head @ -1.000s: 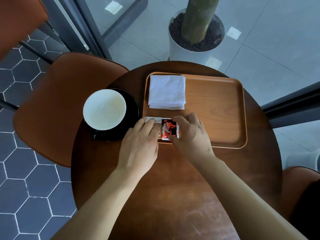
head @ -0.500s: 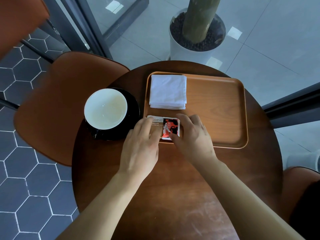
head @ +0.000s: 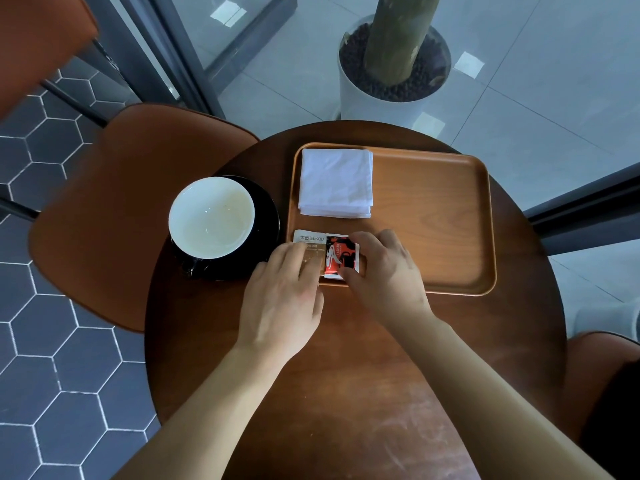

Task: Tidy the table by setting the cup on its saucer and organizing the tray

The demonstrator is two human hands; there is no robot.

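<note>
Wood-toned tray (head: 433, 220) lies on the round dark surface (head: 346, 393), with a folded stack of white napkins (head: 336, 183) squared into its far left corner. The cup (head: 211, 218), white inside and seemingly empty, already sits on its black saucer (head: 268, 216) just left of the tray, so I judge that part of the task done. The step in hand is ordering the tray: two sachets lie side by side and touching in the near left corner, a pale sachet (head: 311, 239) with printed lettering and a red-and-black sachet (head: 341, 252). My left hand (head: 280, 299) reaches in palm down, its fingers (head: 304, 261) straight and close together, resting flat on the pale sachet. My right hand (head: 384, 271) comes from the other side, arched over the tray's near rim, fingers (head: 367, 237) curled round the far and right edges of the red-and-black sachet with the thumb at its near edge, a light pinch as far as I can tell. Both forearms run in from the bottom edge and converge on that corner. The next move, in my judgement, calls for nudging the pair square to the tray rim and in line with the napkins, then lifting both hands off cleanly without dragging either sachet.
</note>
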